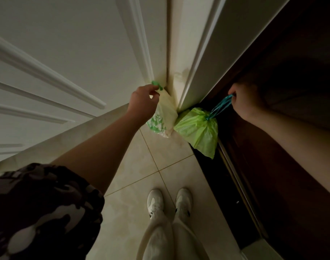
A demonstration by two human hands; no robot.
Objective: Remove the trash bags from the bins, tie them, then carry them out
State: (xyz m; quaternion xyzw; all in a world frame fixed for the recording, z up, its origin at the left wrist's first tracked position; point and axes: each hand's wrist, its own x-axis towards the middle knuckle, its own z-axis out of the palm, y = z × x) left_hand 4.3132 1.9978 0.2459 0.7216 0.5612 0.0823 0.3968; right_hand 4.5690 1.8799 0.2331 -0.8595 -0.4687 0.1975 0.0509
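**Two tied trash bags held at a doorway**

A pale bag (165, 113) with a green printed pattern is held by the left hand (142, 104). Its green tie (156, 85) is pinched between the thumb and the curled fingers (154, 89), and the tie's end is seen just above the fingertips. The bag hangs below the fingers, close against the corner where the white panelled door (66, 53) meets the white door frame (194, 59). Whether the bag's bottom touches the floor cannot be told.

A bright green bag (198, 128) is held by the right hand (245, 102). The fingers of this hand are curled shut around a blue drawstring (219, 107), which is stretched taut from under the fingers down to the gathered neck of the bag. The bag hangs below and to the left of those fingers, beside the foot of the door frame and in front of a dark brown door (292, 166).

The two bags are side by side between the two hands and appear to touch, the pale one on the left.

Below the hands, a beige tiled floor (151, 166) is seen. Two white shoes (169, 201) and light trouser legs are seen nearer the camera than the bags. A patterned dark sleeve (38, 212) is seen on the left arm.
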